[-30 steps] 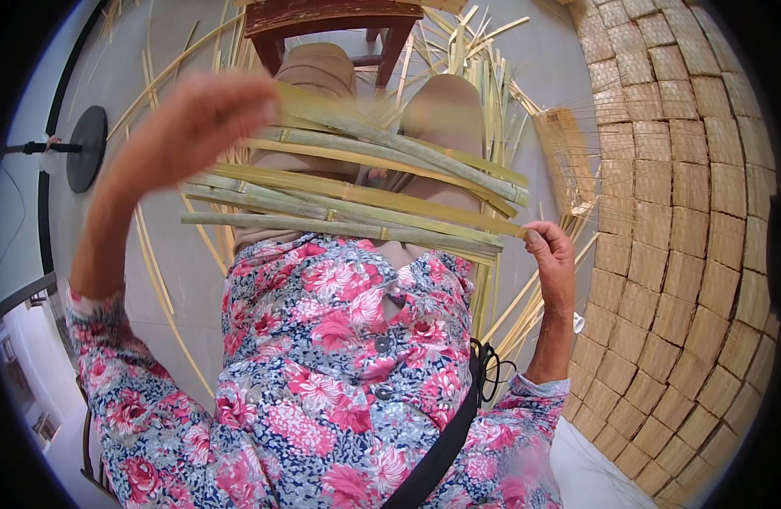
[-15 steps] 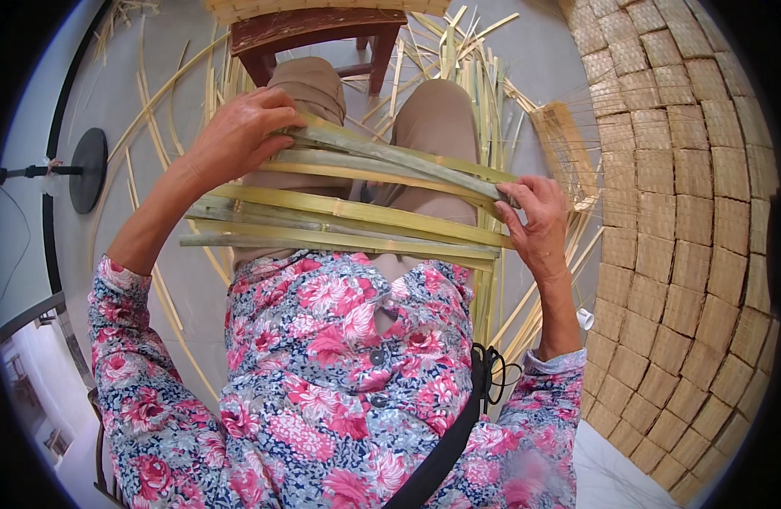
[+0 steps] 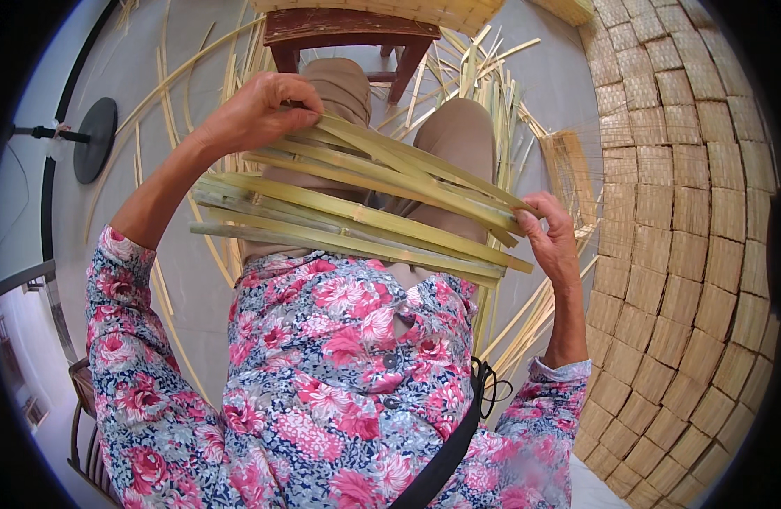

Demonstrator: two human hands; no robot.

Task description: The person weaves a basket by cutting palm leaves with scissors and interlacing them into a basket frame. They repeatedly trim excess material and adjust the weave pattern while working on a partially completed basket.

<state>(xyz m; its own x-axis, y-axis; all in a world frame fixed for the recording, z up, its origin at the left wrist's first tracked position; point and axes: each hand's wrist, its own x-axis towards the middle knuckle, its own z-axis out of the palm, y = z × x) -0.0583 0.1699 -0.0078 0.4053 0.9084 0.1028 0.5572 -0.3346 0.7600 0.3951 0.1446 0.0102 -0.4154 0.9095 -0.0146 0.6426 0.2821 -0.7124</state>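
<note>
Several long green-yellow bamboo strips (image 3: 357, 219) lie crosswise over my lap, roughly side by side, with their ends uneven. My left hand (image 3: 267, 109) is closed, thumb against bent fingers, on the far-left end of a bamboo strip (image 3: 433, 165) raised above the others. At the right end, my right hand (image 3: 550, 227) pinches the strip between thumb and fingers. The strip slants down from left to right. Other strips cross or lie close beneath it, so I cannot tell whether each hand holds only one.
A dark red wooden stool (image 3: 348, 32) stands beyond my knees, with a woven piece (image 3: 390, 10) on top. Loose bamboo strips (image 3: 492, 110) litter the grey floor. Stacked woven bamboo pieces (image 3: 679, 212) line the right side. At the left is a round black base (image 3: 95, 140).
The raised strip now shows a paler yellow face where a grey-green one showed before. Both hands keep their grip near its ends. The whole view has shifted slightly.
</note>
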